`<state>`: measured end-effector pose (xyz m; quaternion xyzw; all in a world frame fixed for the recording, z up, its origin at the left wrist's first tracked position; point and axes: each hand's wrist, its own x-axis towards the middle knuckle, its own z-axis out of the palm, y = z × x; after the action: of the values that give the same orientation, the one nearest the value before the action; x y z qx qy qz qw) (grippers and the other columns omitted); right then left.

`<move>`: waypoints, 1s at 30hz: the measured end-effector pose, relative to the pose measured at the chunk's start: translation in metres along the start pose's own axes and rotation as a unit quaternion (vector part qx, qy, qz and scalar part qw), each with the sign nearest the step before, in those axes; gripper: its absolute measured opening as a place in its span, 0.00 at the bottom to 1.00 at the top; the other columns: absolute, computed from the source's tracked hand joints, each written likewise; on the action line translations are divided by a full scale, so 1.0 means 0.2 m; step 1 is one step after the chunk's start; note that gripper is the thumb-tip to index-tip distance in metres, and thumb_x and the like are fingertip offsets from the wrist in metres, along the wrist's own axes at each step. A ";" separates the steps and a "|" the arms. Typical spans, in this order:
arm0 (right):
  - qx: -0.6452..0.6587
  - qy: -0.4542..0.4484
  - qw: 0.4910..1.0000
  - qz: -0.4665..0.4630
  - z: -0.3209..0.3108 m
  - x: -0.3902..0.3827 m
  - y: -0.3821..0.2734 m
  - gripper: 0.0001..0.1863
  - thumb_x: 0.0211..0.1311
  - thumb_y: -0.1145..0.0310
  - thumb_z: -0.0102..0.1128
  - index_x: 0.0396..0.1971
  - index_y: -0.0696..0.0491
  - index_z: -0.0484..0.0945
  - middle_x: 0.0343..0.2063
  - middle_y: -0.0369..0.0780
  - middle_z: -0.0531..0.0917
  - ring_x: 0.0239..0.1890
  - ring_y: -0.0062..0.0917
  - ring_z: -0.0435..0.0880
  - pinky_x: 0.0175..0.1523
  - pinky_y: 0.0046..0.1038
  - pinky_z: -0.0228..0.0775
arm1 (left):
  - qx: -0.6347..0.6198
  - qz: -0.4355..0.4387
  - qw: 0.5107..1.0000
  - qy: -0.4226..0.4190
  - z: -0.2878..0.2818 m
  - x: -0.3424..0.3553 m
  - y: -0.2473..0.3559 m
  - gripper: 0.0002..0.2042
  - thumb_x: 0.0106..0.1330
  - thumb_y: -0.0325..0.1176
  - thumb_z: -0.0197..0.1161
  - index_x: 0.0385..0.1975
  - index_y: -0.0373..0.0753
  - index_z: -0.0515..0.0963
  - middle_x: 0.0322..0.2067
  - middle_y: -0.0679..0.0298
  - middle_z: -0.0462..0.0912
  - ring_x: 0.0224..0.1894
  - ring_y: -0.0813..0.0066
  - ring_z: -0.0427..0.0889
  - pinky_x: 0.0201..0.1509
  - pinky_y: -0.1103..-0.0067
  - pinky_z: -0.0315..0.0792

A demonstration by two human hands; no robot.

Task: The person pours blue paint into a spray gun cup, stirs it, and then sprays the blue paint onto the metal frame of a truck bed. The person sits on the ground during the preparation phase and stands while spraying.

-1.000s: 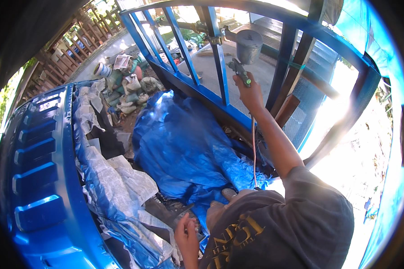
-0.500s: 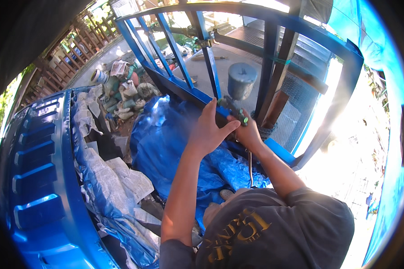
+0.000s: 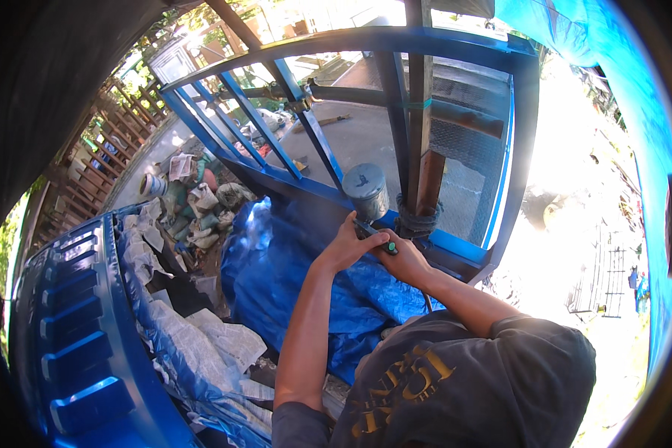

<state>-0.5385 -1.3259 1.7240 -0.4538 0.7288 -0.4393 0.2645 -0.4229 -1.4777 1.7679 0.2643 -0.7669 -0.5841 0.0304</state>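
A spray gun with a round grey paint cup (image 3: 366,191) on top is in front of me, the cup tilted a little. My right hand (image 3: 403,260) is closed around its handle, next to a green-tipped knob (image 3: 390,247). My left hand (image 3: 341,247) is against the front of the gun body, thumb lying across it and fingers partly hidden behind it. A thin hose (image 3: 428,302) hangs below the right hand. Just beyond the gun stands a blue-painted metal frame with upright bars (image 3: 317,138), its lower rail close to the cup.
Blue tarpaulin (image 3: 276,261) covers the ground below my hands. A ribbed blue panel (image 3: 78,328) lies at left, beside newspaper sheets (image 3: 224,336). Sacks and rubble (image 3: 201,205) are piled at far left. A wooden post (image 3: 420,97) stands against the frame; a light blue tarp (image 3: 612,97) hangs at right.
My left hand has gone from spread beside the spray gun to closed against its front. The gun has come nearer and left in the picture, and the whole view has shifted.
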 end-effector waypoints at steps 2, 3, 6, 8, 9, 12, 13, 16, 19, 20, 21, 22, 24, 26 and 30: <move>0.001 0.002 1.000 -0.014 -0.01 -0.01 -0.01 0.21 0.71 0.57 0.62 0.57 0.49 0.73 0.43 0.56 0.86 0.50 0.58 0.82 0.50 0.48 0.75 | -0.004 -0.006 1.000 0.002 0.00 0.00 -0.01 0.63 0.53 0.66 0.74 0.77 0.28 0.45 0.73 0.40 0.57 0.74 0.51 0.63 0.76 0.68 0.59; 0.001 0.002 1.000 -0.020 0.00 -0.02 -0.01 0.21 0.71 0.57 0.62 0.57 0.49 0.73 0.43 0.56 0.86 0.50 0.58 0.82 0.50 0.48 0.75 | 0.004 -0.007 1.000 0.011 0.00 0.01 -0.05 0.64 0.53 0.66 0.74 0.77 0.27 0.45 0.73 0.40 0.57 0.74 0.51 0.63 0.76 0.68 0.59; -0.005 0.013 1.000 -0.027 0.00 -0.02 -0.01 0.21 0.71 0.58 0.62 0.58 0.49 0.72 0.43 0.56 0.86 0.50 0.58 0.82 0.50 0.48 0.74 | 0.012 -0.001 1.000 0.011 0.00 -0.03 0.02 0.63 0.52 0.65 0.74 0.76 0.25 0.47 0.73 0.40 0.57 0.74 0.51 0.62 0.77 0.68 0.57; -0.006 0.011 1.000 -0.023 -0.01 -0.02 -0.01 0.22 0.71 0.58 0.62 0.59 0.49 0.72 0.43 0.56 0.85 0.50 0.58 0.81 0.50 0.48 0.74 | 0.010 0.005 1.000 0.005 0.00 -0.05 0.08 0.62 0.52 0.64 0.74 0.75 0.24 0.49 0.72 0.40 0.57 0.74 0.51 0.62 0.77 0.68 0.57; -0.006 0.009 1.000 -0.023 -0.01 -0.02 -0.01 0.22 0.71 0.58 0.62 0.59 0.49 0.72 0.43 0.56 0.85 0.50 0.58 0.81 0.50 0.49 0.74 | 0.010 0.007 1.000 0.005 0.00 -0.05 0.08 0.62 0.52 0.64 0.74 0.75 0.24 0.49 0.72 0.40 0.58 0.74 0.51 0.62 0.77 0.68 0.57; -0.008 0.016 1.000 -0.024 0.00 -0.01 0.00 0.22 0.71 0.57 0.62 0.60 0.48 0.71 0.43 0.56 0.85 0.50 0.58 0.82 0.51 0.49 0.74 | 0.004 0.006 1.000 -0.001 -0.01 -0.07 0.12 0.61 0.52 0.63 0.74 0.74 0.23 0.51 0.71 0.40 0.59 0.74 0.52 0.61 0.77 0.68 0.56; -0.009 0.017 1.000 -0.024 0.00 -0.01 0.01 0.22 0.71 0.57 0.62 0.60 0.48 0.71 0.43 0.56 0.86 0.50 0.58 0.82 0.51 0.49 0.74 | 0.002 0.005 1.000 -0.004 -0.01 -0.07 0.13 0.60 0.52 0.62 0.74 0.74 0.23 0.51 0.71 0.40 0.60 0.75 0.52 0.61 0.78 0.68 0.56; -0.010 0.015 1.000 -0.021 0.01 -0.01 0.01 0.22 0.71 0.58 0.61 0.60 0.48 0.71 0.44 0.56 0.86 0.50 0.57 0.82 0.51 0.49 0.74 | 0.020 0.013 1.000 0.006 -0.01 -0.06 0.12 0.60 0.52 0.62 0.74 0.74 0.24 0.52 0.70 0.40 0.61 0.74 0.52 0.62 0.77 0.68 0.56; -0.007 0.012 1.000 -0.018 -0.01 -0.03 0.00 0.22 0.70 0.58 0.61 0.60 0.48 0.71 0.44 0.56 0.86 0.50 0.57 0.83 0.51 0.48 0.75 | 0.022 0.010 1.000 0.000 0.00 -0.08 0.17 0.59 0.53 0.61 0.75 0.74 0.24 0.52 0.69 0.41 0.63 0.73 0.53 0.63 0.77 0.68 0.57; -0.011 0.014 1.000 -0.015 -0.01 -0.03 0.01 0.22 0.70 0.59 0.61 0.60 0.48 0.71 0.44 0.56 0.86 0.50 0.57 0.83 0.51 0.48 0.75 | 0.018 0.011 1.000 -0.006 0.00 -0.08 0.16 0.59 0.53 0.61 0.75 0.74 0.24 0.52 0.69 0.42 0.63 0.73 0.54 0.64 0.76 0.68 0.58; -0.015 0.016 1.000 -0.012 -0.01 -0.03 0.01 0.22 0.70 0.59 0.61 0.60 0.49 0.71 0.44 0.56 0.86 0.50 0.57 0.83 0.51 0.48 0.75 | 0.015 0.013 1.000 -0.012 0.00 -0.07 0.16 0.59 0.53 0.60 0.75 0.74 0.24 0.52 0.69 0.43 0.64 0.73 0.55 0.65 0.76 0.69 0.58; -0.008 0.019 1.000 -0.014 -0.02 -0.03 0.01 0.22 0.70 0.59 0.61 0.60 0.49 0.72 0.44 0.56 0.86 0.50 0.57 0.83 0.51 0.48 0.75 | 0.011 0.016 1.000 -0.019 0.00 -0.06 0.15 0.59 0.54 0.60 0.75 0.74 0.24 0.52 0.69 0.43 0.65 0.72 0.55 0.65 0.76 0.69 0.58; 0.004 0.019 1.000 -0.016 -0.03 -0.05 -0.01 0.23 0.70 0.58 0.61 0.61 0.48 0.72 0.44 0.56 0.86 0.50 0.56 0.83 0.52 0.47 0.75 | -0.001 0.027 0.999 -0.025 0.01 -0.05 0.15 0.59 0.53 0.58 0.76 0.74 0.24 0.51 0.68 0.44 0.66 0.72 0.56 0.66 0.76 0.70 0.59; 0.012 0.018 1.000 0.018 -0.03 -0.07 -0.02 0.23 0.70 0.58 0.62 0.61 0.48 0.72 0.44 0.56 0.86 0.51 0.56 0.83 0.52 0.46 0.75 | 0.021 0.046 0.999 0.001 0.02 -0.01 0.06 0.56 0.56 0.57 0.75 0.75 0.26 0.51 0.68 0.46 0.68 0.70 0.58 0.69 0.74 0.70 0.62; 0.019 0.043 0.996 0.074 -0.07 -0.06 -0.01 0.25 0.70 0.57 0.62 0.63 0.48 0.72 0.44 0.56 0.86 0.50 0.56 0.83 0.50 0.45 0.75 | -0.082 0.105 0.978 0.160 0.20 0.08 -0.16 0.38 0.69 0.48 0.66 0.71 0.30 0.61 0.64 0.49 0.74 0.59 0.64 0.77 0.65 0.70 0.69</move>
<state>-0.5435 -1.3104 1.7315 -0.3735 0.7627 -0.4518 0.2733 -0.4379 -1.4558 1.7217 0.2690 -0.7247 -0.5892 0.2351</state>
